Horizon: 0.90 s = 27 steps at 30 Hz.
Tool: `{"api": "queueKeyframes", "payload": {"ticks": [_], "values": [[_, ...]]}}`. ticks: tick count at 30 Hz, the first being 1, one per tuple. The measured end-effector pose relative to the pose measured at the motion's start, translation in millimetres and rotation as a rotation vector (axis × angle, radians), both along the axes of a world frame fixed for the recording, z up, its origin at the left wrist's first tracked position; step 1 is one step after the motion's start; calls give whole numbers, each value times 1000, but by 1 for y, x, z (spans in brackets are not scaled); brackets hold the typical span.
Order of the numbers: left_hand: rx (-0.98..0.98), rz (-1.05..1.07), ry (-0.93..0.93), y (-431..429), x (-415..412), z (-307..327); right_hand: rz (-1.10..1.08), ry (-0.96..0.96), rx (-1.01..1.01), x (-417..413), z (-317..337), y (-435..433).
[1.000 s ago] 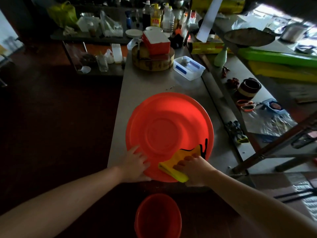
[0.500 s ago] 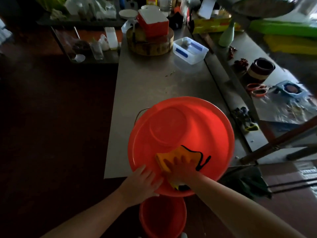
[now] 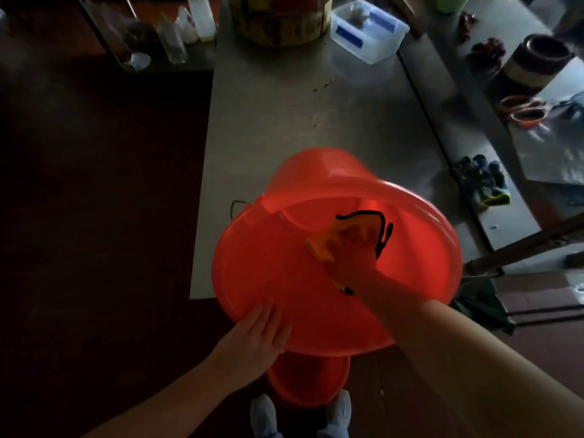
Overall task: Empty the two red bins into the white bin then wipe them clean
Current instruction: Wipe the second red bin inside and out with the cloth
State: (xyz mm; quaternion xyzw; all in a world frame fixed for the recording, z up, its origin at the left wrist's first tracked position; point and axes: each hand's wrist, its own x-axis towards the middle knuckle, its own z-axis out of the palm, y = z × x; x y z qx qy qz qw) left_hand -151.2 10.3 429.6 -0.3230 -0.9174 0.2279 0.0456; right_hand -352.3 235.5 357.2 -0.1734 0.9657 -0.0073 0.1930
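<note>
While left hand (image 3: 257,338) braces tilted red bin (image 3: 278,273), right hand (image 3: 355,249) presses cloth (image 3: 319,246) inside; both flat.

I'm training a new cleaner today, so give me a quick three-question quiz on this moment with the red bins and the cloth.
1. What does the right hand press against the inside of the tilted red bin? A) a sponge B) a yellow cloth C) a brush
2. True or false: the left hand grips the cloth.
3. Where is the other red bin?

Key
1. B
2. False: it rests flat on the tilted bin's near rim.
3. On the floor, below the tilted bin's near edge.
</note>
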Motion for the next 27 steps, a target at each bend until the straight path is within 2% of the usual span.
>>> {"api": "queueKeyframes", "payload": {"ticks": [3, 6, 7, 8, 9, 11, 12, 13, 17, 20, 23, 27], "values": [[-21, -30, 23, 6, -9, 5, -37, 129, 46, -5, 15, 7], [-27, -81, 43, 8, -17, 13, 9, 355, -186, 27, 21, -11], [-15, -102, 47, 9, -20, 14, -21, 370, -185, 40, 23, -21], [2, -122, 57, 11, -22, 16, -71, 368, -149, 47, 21, -31], [17, -138, 71, 12, -23, 17, -120, 257, -131, 50, 23, -40], [46, -143, 89, 15, -24, 20, -73, -135, -7, 45, 22, -48], [61, -135, 90, 16, -23, 21, -39, -257, 15, 44, 24, -46], [70, -125, 94, 16, -23, 22, 14, -267, 50, 44, 28, -40], [65, -116, 105, 14, -24, 27, 197, -1, 199, 44, 46, 2], [45, -135, 119, 18, -28, 27, 196, 83, 234, 23, 71, 35], [21, -159, 131, 27, -30, 27, 150, 86, 259, 18, 82, 47], [32, -231, 154, 31, -39, 31, 49, -60, 273, 43, 79, 20]]}}
